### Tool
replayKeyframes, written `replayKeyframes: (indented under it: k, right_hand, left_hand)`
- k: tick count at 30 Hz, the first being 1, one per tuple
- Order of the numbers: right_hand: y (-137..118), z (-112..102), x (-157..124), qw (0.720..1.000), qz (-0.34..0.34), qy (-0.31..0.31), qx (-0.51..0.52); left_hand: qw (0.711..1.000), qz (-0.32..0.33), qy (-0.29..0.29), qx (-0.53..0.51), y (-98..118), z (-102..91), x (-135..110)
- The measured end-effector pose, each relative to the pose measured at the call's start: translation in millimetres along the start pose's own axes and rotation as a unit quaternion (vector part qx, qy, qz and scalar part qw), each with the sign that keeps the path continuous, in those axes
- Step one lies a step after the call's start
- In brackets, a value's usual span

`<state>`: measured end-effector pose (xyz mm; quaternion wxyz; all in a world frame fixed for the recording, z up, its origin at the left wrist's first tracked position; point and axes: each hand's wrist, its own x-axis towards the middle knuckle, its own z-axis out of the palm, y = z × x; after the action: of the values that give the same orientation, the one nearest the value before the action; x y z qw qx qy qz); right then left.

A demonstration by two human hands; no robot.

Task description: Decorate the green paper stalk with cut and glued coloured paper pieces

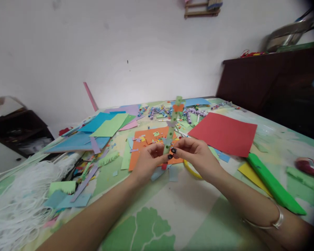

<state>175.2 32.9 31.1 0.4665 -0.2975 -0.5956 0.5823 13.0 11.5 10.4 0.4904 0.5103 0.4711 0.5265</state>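
Over the middle of the table, my left hand (148,160) is closed around the lower end of a light green paper tube (170,131) with dark holes or dots. The tube stands nearly upright, leaning slightly right. Along it sit small paper cutouts: an orange one (178,107) near the top, a purple one (171,123) midway and a light blue one (167,141) lower down. My right hand (200,158) pinches thumb and finger together close beside the tube's base; what it holds, if anything, is too small to tell. An orange sheet (134,158) strewn with small cutouts lies behind the hands.
A yellow ring (191,171) lies under my right hand. Right of it are a red sheet (225,134) and a green box-like strip (274,183). White string (18,205) heaps at the left, near a blue board (68,143) with paper sheets. Several curled paper tubes (189,116) lie behind.
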Motion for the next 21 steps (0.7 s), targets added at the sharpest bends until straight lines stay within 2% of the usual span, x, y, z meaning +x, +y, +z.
replayKeyframes:
  k: [3, 8, 18, 21]
  right_hand:
    - [4, -1, 0, 1.000, 0.005, -0.003, -0.016]
    - [11, -2, 2, 0.999, 0.026, -0.007, -0.037]
    - [10, 0, 2, 0.995, 0.033, -0.012, -0.097]
    - [13, -1, 3, 0.995, 0.026, -0.010, -0.091]
  left_hand:
    - [1.000, -0.015, -0.013, -0.021, 1, 1.2, -1]
    - [0.999, -0.005, -0.034, -0.041, 3, 2.5, -2]
    - [0.999, 0.016, -0.041, 0.013, 7, 2.9, -4]
    - [0.999, 0.013, -0.032, -0.005, 8, 3.7, -5]
